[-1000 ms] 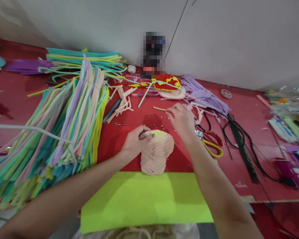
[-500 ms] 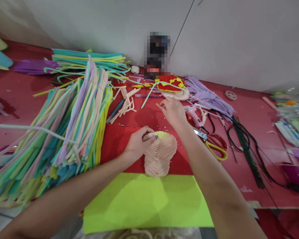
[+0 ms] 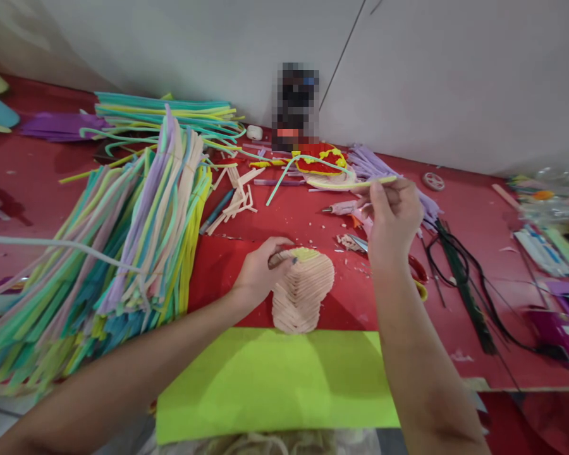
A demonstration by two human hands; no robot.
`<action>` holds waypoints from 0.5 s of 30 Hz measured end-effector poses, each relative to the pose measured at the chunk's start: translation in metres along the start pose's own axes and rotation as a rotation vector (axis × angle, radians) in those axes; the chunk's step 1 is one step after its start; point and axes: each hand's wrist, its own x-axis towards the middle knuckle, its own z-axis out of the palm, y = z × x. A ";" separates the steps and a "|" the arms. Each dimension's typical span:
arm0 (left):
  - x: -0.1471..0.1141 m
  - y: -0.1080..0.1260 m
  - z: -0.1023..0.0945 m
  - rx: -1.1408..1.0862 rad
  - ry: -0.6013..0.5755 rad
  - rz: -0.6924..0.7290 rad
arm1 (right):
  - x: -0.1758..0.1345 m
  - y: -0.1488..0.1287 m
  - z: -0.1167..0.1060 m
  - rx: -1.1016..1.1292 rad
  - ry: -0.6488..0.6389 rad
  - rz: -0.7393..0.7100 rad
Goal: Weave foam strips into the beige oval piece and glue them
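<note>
Adding a strip to the woven piece

On the red surface (image 3: 76,183), the left hand (image 3: 258,273) pinches the top of the beige woven piece (image 3: 303,292) beside the strip pile (image 3: 123,227); the right hand (image 3: 392,218) grips a yellow strip (image 3: 346,184), apparently bound for the top edge. Open room is only above the piece; scissors (image 3: 420,278) crowd the right.

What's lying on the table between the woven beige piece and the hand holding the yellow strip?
Head view: between the woven beige piece and the right hand lie small beige scraps on the red table.
</note>
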 end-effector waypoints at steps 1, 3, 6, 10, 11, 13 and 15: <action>0.000 0.000 -0.001 0.022 -0.002 0.013 | -0.005 0.001 -0.004 0.024 -0.001 0.030; -0.001 -0.001 -0.002 0.051 -0.016 0.040 | -0.014 0.006 -0.011 0.058 -0.001 0.086; -0.001 -0.003 -0.004 0.062 -0.027 0.057 | -0.021 0.018 -0.023 0.082 0.030 0.163; -0.001 -0.004 -0.004 0.090 -0.014 0.031 | -0.029 0.033 -0.036 0.156 0.087 0.258; -0.001 -0.004 -0.004 0.103 -0.015 0.027 | -0.031 0.036 -0.039 0.173 0.094 0.286; -0.001 -0.006 -0.004 0.139 -0.023 0.026 | -0.035 0.039 -0.043 0.205 0.098 0.350; -0.001 -0.008 -0.004 0.188 -0.031 0.031 | -0.037 0.041 -0.045 0.238 0.093 0.401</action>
